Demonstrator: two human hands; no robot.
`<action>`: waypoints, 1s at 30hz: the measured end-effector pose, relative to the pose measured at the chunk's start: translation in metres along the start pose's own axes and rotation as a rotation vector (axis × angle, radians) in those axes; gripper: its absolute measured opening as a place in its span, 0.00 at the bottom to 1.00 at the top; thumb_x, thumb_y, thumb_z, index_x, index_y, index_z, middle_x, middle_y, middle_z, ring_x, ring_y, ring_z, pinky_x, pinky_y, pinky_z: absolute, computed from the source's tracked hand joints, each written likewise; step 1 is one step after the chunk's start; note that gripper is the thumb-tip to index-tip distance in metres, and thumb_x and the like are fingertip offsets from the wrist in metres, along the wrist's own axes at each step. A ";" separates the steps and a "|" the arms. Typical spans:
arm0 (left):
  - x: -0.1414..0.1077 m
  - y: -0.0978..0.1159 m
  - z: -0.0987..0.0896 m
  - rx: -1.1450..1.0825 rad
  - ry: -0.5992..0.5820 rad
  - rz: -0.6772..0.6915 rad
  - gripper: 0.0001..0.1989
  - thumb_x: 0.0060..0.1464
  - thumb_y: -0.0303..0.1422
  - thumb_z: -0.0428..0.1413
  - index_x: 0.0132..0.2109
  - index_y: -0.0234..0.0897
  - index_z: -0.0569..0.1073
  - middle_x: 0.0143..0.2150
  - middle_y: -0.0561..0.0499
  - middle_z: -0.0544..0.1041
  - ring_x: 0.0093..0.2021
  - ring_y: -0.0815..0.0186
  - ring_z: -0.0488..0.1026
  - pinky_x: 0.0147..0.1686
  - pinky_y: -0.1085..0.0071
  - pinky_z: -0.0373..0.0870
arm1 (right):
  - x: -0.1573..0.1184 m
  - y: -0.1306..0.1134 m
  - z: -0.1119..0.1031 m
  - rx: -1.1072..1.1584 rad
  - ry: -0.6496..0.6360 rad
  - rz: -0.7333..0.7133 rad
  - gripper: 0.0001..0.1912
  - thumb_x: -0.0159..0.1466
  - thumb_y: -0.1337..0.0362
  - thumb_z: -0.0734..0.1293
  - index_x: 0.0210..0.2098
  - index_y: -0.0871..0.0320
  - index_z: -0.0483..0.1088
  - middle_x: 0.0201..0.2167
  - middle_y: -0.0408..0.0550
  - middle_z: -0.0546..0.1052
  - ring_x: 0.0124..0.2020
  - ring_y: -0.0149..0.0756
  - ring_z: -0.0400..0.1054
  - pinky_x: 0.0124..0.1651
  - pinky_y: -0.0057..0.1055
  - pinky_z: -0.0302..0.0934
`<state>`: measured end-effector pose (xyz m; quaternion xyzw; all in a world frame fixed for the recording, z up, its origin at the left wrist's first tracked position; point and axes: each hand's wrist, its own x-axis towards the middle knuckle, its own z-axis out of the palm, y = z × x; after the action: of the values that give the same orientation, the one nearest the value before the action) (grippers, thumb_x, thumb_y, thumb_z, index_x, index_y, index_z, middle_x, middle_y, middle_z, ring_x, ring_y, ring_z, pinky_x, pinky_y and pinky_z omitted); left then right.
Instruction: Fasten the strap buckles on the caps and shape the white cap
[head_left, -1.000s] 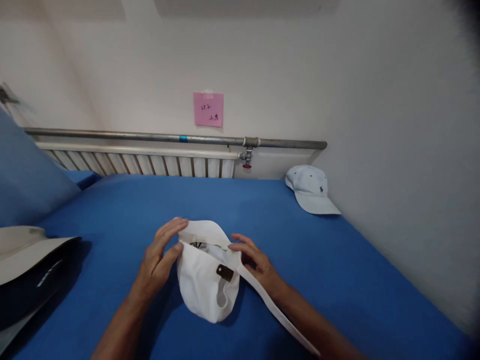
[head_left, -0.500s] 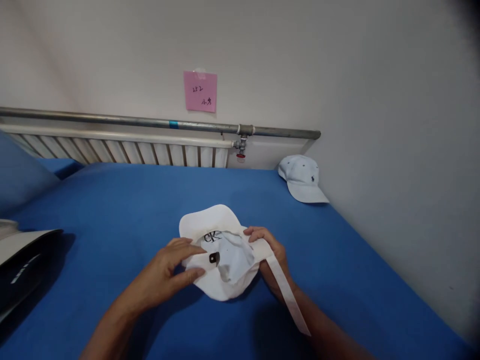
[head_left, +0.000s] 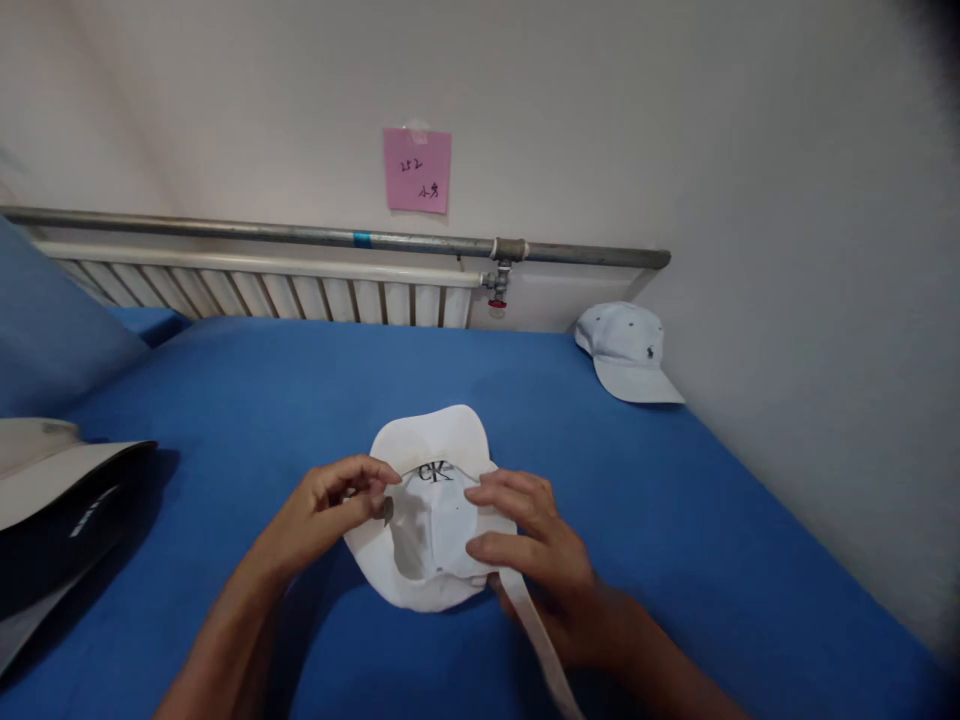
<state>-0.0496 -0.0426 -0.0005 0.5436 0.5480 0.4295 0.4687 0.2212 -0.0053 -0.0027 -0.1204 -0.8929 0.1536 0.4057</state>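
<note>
A white cap [head_left: 435, 525] lies tipped on the blue surface in front of me, its hollow inside facing me and its brim pointing away. Black "CK" lettering shows by the brim. My left hand [head_left: 330, 510] is closed on the cap's left rim, index finger and thumb drawn together beside a small dark tab. On the opposite rim, my right hand [head_left: 540, 550] grips with its fingertips over the edge. From beneath the right hand a long white strap [head_left: 538, 630] hangs toward me.
Another pale cap [head_left: 626, 350] with a small dark emblem sits at the back right, near the wall. Stacked light and dark caps [head_left: 75, 490] are at the left edge. Behind the blue surface [head_left: 300, 380] run a metal pipe [head_left: 262, 232] and a white radiator [head_left: 337, 300].
The cap has turned slightly, showing more of its inside. My left hand has closed at the rim, and my right hand has come over the right edge. The view has shifted a little left.
</note>
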 end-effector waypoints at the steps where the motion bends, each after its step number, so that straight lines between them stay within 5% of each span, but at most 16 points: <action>1: 0.000 -0.001 -0.002 -0.043 -0.005 -0.022 0.13 0.49 0.40 0.60 0.38 0.36 0.77 0.29 0.52 0.73 0.29 0.68 0.67 0.30 0.74 0.61 | 0.002 -0.004 0.000 0.039 -0.025 -0.024 0.17 0.60 0.72 0.61 0.48 0.55 0.66 0.54 0.54 0.70 0.57 0.45 0.63 0.58 0.48 0.55; 10: 0.002 -0.003 -0.006 -0.075 -0.043 -0.094 0.14 0.46 0.38 0.64 0.40 0.36 0.79 0.32 0.51 0.76 0.32 0.67 0.69 0.33 0.73 0.64 | 0.012 -0.044 -0.008 0.328 -0.109 -0.039 0.07 0.67 0.67 0.61 0.45 0.54 0.67 0.43 0.50 0.77 0.45 0.38 0.71 0.53 0.41 0.62; 14: 0.004 -0.004 -0.004 -0.104 -0.100 -0.132 0.12 0.46 0.36 0.64 0.39 0.36 0.78 0.34 0.51 0.77 0.33 0.67 0.70 0.33 0.73 0.65 | 0.014 -0.058 -0.009 0.492 -0.092 0.251 0.11 0.70 0.66 0.57 0.49 0.52 0.66 0.37 0.48 0.77 0.35 0.33 0.72 0.42 0.33 0.66; 19: 0.000 -0.004 -0.007 -0.174 -0.168 -0.084 0.12 0.48 0.37 0.64 0.38 0.35 0.77 0.32 0.52 0.76 0.31 0.70 0.69 0.32 0.75 0.63 | 0.042 -0.037 -0.001 0.641 -0.195 0.749 0.13 0.71 0.59 0.55 0.46 0.56 0.66 0.22 0.38 0.70 0.17 0.24 0.60 0.21 0.21 0.58; 23: -0.002 -0.006 -0.009 -0.201 -0.211 -0.041 0.11 0.48 0.37 0.65 0.37 0.35 0.77 0.31 0.52 0.75 0.31 0.71 0.69 0.32 0.75 0.63 | 0.056 -0.013 0.016 0.685 -0.246 0.893 0.15 0.69 0.54 0.56 0.36 0.57 0.67 0.20 0.37 0.67 0.12 0.22 0.56 0.13 0.20 0.51; 26: -0.001 -0.007 -0.007 -0.214 -0.248 -0.064 0.11 0.48 0.36 0.65 0.38 0.35 0.77 0.32 0.51 0.75 0.32 0.71 0.69 0.32 0.75 0.63 | 0.048 -0.001 0.032 0.769 -0.250 1.013 0.14 0.67 0.53 0.58 0.38 0.56 0.66 0.20 0.36 0.67 0.09 0.21 0.51 0.10 0.21 0.47; 30: 0.001 -0.008 -0.003 -0.212 -0.271 -0.059 0.09 0.50 0.34 0.63 0.38 0.35 0.77 0.33 0.51 0.76 0.34 0.70 0.70 0.34 0.75 0.64 | 0.028 0.004 0.053 0.953 -0.131 1.104 0.12 0.64 0.53 0.61 0.38 0.55 0.65 0.18 0.35 0.68 0.09 0.22 0.53 0.12 0.21 0.48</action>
<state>-0.0538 -0.0421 -0.0076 0.5277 0.4470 0.3937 0.6056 0.1630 -0.0015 -0.0176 -0.3538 -0.5607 0.7145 0.2233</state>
